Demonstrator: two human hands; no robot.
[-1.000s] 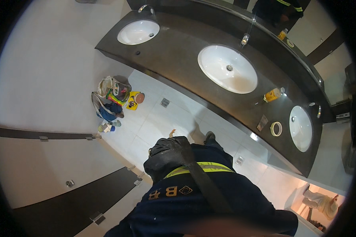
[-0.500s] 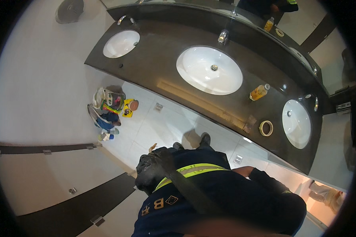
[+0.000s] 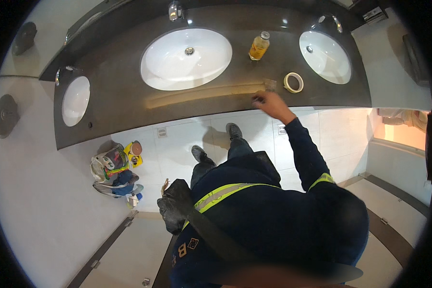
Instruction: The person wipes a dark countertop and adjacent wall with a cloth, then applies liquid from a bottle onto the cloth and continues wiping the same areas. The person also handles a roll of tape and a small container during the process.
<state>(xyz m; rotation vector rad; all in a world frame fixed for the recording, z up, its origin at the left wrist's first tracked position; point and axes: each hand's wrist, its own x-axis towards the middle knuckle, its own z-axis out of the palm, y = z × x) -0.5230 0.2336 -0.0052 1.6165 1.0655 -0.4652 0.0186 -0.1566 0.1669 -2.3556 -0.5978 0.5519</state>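
My right hand [image 3: 273,105] reaches over the front edge of the dark countertop [image 3: 115,96], its fingers curled together; whatever they may hold is too small to make out. Just beyond the fingers lies a small brownish see-through patch [image 3: 270,85], at the right end of a long dusty tan strip [image 3: 201,95] on the counter. To the right of the hand lies a roll of masking tape [image 3: 287,82] on its side. A bottle of yellow liquid [image 3: 258,47] stands farther back. My left hand is not in view.
Three white basins are set in the counter, the middle basin [image 3: 168,60] being largest. Bags [image 3: 111,165] and a tub [image 3: 136,148] sit on the floor at left. A black bag [image 3: 175,206] hangs at my left side, a small tan thing [image 3: 164,186] beside it.
My right hand has come up from beside my body to the counter's front edge. The view has turned and shifted, so the counter now lies more level. The bottle and tape roll stay put.
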